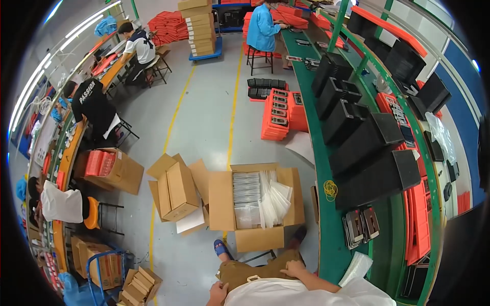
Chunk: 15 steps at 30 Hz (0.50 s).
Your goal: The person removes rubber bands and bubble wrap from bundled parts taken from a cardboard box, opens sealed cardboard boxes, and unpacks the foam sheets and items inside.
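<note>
My right hand rests on my brown-trousered thigh, fingers stretched loosely over the cloth and holding nothing. Lower down, my left hand is beside my other hip with its fingers curled in; nothing shows in it. On the floor in front of my feet stands an open cardboard box with its flaps folded out. Inside are a tight row of flat, clear-wrapped pieces and a fanned heap of white translucent sleeves. Neither hand touches the box.
To my right runs a green bench with black bins, a yellow cord coil, a stack of flat panels and bubble wrap. Another open carton stands left. People sit at the left bench; one in blue sits ahead.
</note>
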Available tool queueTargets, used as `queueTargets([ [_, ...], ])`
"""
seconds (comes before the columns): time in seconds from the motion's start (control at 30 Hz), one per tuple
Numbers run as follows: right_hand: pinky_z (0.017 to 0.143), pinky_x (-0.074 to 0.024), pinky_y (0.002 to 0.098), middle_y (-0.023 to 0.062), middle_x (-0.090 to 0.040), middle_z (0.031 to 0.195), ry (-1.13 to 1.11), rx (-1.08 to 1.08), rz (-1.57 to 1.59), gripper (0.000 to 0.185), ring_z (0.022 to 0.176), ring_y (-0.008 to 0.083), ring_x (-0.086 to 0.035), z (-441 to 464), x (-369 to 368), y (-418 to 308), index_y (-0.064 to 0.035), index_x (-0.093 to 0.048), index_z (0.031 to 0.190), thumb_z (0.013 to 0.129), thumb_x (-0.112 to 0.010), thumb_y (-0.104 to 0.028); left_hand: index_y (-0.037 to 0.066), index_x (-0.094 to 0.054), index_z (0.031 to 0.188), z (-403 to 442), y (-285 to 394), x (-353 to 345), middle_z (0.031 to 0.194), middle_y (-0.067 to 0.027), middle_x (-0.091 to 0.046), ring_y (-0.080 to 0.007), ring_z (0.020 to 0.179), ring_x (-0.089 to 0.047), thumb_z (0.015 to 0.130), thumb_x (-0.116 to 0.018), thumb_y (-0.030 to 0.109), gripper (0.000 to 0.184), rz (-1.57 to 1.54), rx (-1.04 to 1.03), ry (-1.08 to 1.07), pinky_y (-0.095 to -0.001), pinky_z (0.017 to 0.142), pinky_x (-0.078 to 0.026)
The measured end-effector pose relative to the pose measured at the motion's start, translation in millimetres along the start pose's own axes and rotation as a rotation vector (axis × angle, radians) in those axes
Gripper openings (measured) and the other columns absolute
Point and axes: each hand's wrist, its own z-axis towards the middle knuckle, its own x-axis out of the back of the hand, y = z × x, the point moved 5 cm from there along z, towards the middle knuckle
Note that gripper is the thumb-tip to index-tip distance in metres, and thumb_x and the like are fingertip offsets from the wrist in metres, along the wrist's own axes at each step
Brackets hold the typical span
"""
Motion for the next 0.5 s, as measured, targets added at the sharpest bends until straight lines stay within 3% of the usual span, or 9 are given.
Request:
queueTargets([
  [0.1,0.091,-0.0495,0.0452,0.0161,-0.070,0.107,-0.060,-0.024,0.020,0.037,0.104,0.0341,-0.065,-9,0,0,-0.0085,-0.074,0.106,0.092,-0.057,-0.038,-0.004,-0.066,0.111,-16,19,8,0.107,-0.0231,-0.069,-0.0345,0.102,-0.065,0.100,-0.049,0.038,0.047,0.018,-0.180,-0.219,-0.0401,0.092,-0.048],
  [0.2,0.089,-0.0503,0.0422,0.0173,-0.070,0.106,-0.110,-0.076,-0.009,0.038,0.100,0.0320,-0.066,14,-3,4,-0.0079,-0.072,0.108,0.093,-0.055,-0.038,-0.002,-0.068,0.106,-15,27,7,0.106,-0.0227,-0.069,-0.0351,0.101,-0.065,0.095,-0.050,0.035,0.043,0.081,-0.236,-0.525,-0.0412,0.089,-0.049],
  [0.3,0.086,-0.0518,0.0430,0.0196,-0.069,0.110,-0.468,0.349,0.017,0.036,0.098,0.0322,-0.067,63,-55,-10,-0.0052,-0.071,0.111,0.093,-0.052,-0.031,-0.001,-0.070,0.101,12,21,-20,0.104,-0.0224,-0.069,-0.0358,0.099,-0.066,0.089,-0.051,0.032,0.040,0.256,-0.258,-0.700,-0.0423,0.087,-0.050],
  [0.4,0.085,-0.0524,0.0439,0.0177,-0.070,0.108,-0.521,0.278,0.164,0.036,0.094,0.0320,-0.068,104,-48,-41,-0.0010,-0.070,0.109,0.090,-0.050,-0.024,0.001,-0.072,0.096,51,5,-72,0.103,-0.0221,-0.070,-0.0364,0.098,-0.066,0.084,-0.052,0.029,0.037,0.439,-0.300,-0.788,-0.0434,0.085,-0.051],
  [0.47,0.073,-0.0546,0.0425,0.0144,-0.071,0.103,-0.604,0.047,0.247,0.037,0.086,0.0292,-0.068,133,-65,-47,0.0011,-0.069,0.106,0.089,-0.051,-0.026,0.002,-0.073,0.093,76,-8,-110,0.102,-0.0218,-0.070,-0.0368,0.097,-0.066,0.081,-0.053,0.027,0.035,0.571,-0.323,-0.817,-0.0441,0.083,-0.051],
  [0.5,0.073,-0.0546,0.0425,0.0144,-0.071,0.103,-0.593,0.044,0.254,0.037,0.086,0.0292,-0.068,153,-83,-47,0.0011,-0.069,0.106,0.089,-0.051,-0.026,0.002,-0.074,0.091,87,-16,-128,0.101,-0.0217,-0.070,-0.0370,0.096,-0.066,0.079,-0.053,0.026,0.034,0.639,-0.334,-0.824,-0.0445,0.083,-0.052],
])
